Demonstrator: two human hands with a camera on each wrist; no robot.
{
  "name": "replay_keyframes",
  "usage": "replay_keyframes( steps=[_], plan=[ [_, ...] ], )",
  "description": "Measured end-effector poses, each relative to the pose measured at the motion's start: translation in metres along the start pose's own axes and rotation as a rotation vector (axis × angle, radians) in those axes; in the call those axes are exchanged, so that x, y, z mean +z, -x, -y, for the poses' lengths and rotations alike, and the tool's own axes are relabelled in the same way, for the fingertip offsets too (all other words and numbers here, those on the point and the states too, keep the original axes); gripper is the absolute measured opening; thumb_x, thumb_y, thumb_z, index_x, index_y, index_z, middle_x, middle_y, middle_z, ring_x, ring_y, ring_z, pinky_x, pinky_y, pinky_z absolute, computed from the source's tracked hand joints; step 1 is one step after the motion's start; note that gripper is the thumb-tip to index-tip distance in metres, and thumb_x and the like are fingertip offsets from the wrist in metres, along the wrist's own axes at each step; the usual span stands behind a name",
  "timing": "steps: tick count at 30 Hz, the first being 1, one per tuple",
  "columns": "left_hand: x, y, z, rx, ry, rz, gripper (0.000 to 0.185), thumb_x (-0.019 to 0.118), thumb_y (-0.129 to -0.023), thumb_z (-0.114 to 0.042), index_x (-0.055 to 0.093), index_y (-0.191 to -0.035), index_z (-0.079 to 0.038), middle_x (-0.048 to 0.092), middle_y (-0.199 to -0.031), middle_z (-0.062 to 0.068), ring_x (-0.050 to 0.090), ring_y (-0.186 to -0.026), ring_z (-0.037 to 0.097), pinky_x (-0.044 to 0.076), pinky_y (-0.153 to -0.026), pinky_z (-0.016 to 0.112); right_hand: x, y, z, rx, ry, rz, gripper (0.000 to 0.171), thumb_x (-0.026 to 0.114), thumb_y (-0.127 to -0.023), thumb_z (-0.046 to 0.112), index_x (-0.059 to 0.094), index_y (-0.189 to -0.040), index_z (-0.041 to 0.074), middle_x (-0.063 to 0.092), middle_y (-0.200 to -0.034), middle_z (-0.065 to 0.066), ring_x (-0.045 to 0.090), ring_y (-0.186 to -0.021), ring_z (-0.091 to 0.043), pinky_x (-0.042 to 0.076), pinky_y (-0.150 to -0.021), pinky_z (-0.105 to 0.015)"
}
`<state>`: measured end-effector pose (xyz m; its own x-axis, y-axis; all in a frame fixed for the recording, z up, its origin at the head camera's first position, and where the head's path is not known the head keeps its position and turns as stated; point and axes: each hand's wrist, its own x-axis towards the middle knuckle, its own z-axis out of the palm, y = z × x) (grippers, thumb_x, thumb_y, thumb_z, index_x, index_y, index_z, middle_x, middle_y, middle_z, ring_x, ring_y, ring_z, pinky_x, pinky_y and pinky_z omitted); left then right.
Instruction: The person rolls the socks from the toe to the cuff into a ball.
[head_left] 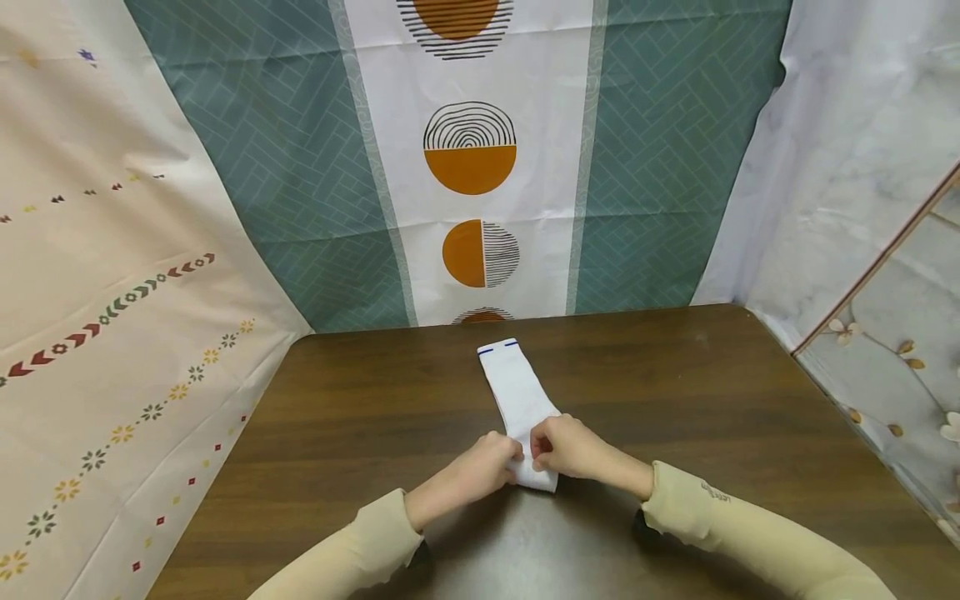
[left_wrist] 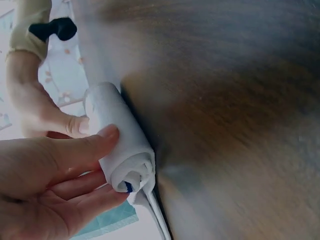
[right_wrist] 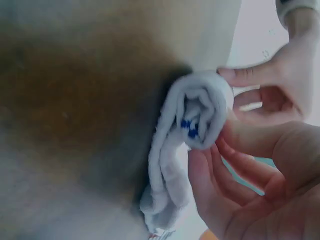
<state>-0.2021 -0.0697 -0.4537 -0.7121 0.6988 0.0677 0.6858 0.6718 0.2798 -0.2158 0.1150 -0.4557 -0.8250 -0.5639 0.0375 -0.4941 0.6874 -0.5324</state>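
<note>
- A white sock (head_left: 519, 400) with thin blue marks at its cuff lies lengthwise on the dark wooden table (head_left: 750, 433), its far end flat, its near end rolled into a tight coil
- The left hand (head_left: 491, 467) pinches the roll from its side, thumb on top, fingers curled beneath
- The right hand (head_left: 566, 446) grips the same roll from the other side, fingers curled around it
- Patterned cloths (head_left: 465, 158) hang behind the table
</note>
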Motion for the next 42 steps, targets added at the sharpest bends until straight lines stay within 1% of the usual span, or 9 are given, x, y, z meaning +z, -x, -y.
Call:
replay_keyframes(
  steps=[6,9,14,19,22,25,29,36,42],
  plan=[
    [0.002,-0.003,0.003,0.005,0.034,-0.009,0.013,0.079,-0.071,0.002,0.073,-0.083,-0.001,0.074,-0.081,0.006,0.054,-0.067,0.003,0.042,-0.056,0.013,0.004,0.010,0.003,-0.071,0.070,-0.095,0.020,0.077,-0.075,0.008,0.061,-0.067,0.016,0.051,-0.058,0.013,0.041,-0.055,0.000,0.036,-0.051,-0.019],
    [0.002,-0.003,0.004,0.008,0.036,-0.007,0.013,0.079,-0.072,0.002,0.073,-0.083,-0.001,0.074,-0.081,0.005,0.051,-0.066,0.001,0.041,-0.056,0.012,0.005,0.012,0.005,-0.094,0.083,-0.114,0.018,0.077,-0.075,0.007,0.062,-0.069,0.016,0.051,-0.059,0.013,0.041,-0.055,0.000,0.035,-0.052,-0.019],
    [0.002,-0.004,0.003,0.005,0.034,0.003,0.014,0.079,-0.071,0.001,0.074,-0.084,-0.001,0.074,-0.082,0.005,0.056,-0.068,0.003,0.044,-0.057,0.013,0.005,0.016,0.006,-0.147,0.126,-0.130,0.016,0.076,-0.076,0.006,0.063,-0.071,0.016,0.053,-0.061,0.012,0.039,-0.056,0.001,0.035,-0.053,-0.018],
    [0.000,-0.006,0.006,-0.022,0.083,0.039,0.019,0.079,-0.073,0.000,0.074,-0.092,0.001,0.075,-0.092,0.011,0.071,-0.085,0.015,0.053,-0.068,0.016,0.003,0.022,0.011,-0.242,0.315,-0.094,0.020,0.082,-0.074,0.021,0.064,-0.070,0.013,0.053,-0.059,0.009,0.036,-0.054,-0.001,0.033,-0.050,-0.018],
    [-0.001,-0.008,0.010,-0.044,0.137,0.058,0.023,0.080,-0.073,-0.003,0.073,-0.095,0.002,0.074,-0.096,0.013,0.071,-0.091,0.021,0.054,-0.073,0.019,0.002,0.024,0.016,-0.263,0.441,-0.052,0.030,0.086,-0.068,0.030,0.063,-0.072,0.011,0.055,-0.063,0.005,0.043,-0.056,-0.005,0.039,-0.051,-0.021],
    [-0.002,-0.009,0.013,-0.061,0.185,0.073,0.027,0.080,-0.073,-0.005,0.073,-0.098,0.003,0.073,-0.099,0.014,0.070,-0.095,0.022,0.054,-0.075,0.020,0.004,0.026,0.020,-0.257,0.528,-0.028,0.036,0.088,-0.064,0.031,0.061,-0.076,0.010,0.058,-0.070,0.001,0.054,-0.062,-0.011,0.045,-0.055,-0.025],
    [-0.001,-0.011,0.016,-0.065,0.204,0.079,0.026,0.079,-0.075,-0.005,0.073,-0.099,0.003,0.073,-0.100,0.015,0.069,-0.095,0.022,0.054,-0.076,0.020,0.010,0.023,0.021,-0.263,0.613,-0.035,0.041,0.090,-0.061,0.030,0.060,-0.077,0.008,0.059,-0.071,-0.001,0.058,-0.064,-0.013,0.047,-0.054,-0.025],
    [0.000,-0.009,0.012,-0.061,0.150,0.071,0.024,0.076,-0.078,-0.005,0.072,-0.100,0.003,0.073,-0.100,0.013,0.069,-0.090,0.017,0.053,-0.074,0.020,0.013,0.018,0.013,-0.354,0.691,-0.113,0.034,0.087,-0.063,0.023,0.057,-0.073,0.009,0.057,-0.068,-0.001,0.054,-0.058,-0.014,0.044,-0.050,-0.027],
    [0.000,-0.005,0.005,-0.107,0.061,0.060,0.024,0.075,-0.080,-0.006,0.072,-0.103,0.001,0.070,-0.102,0.011,0.065,-0.096,0.020,0.053,-0.079,0.025,0.010,0.013,0.007,-0.411,0.706,-0.075,0.032,0.086,-0.063,0.024,0.059,-0.075,0.011,0.058,-0.068,0.000,0.053,-0.058,-0.013,0.042,-0.050,-0.024]
  ],
)
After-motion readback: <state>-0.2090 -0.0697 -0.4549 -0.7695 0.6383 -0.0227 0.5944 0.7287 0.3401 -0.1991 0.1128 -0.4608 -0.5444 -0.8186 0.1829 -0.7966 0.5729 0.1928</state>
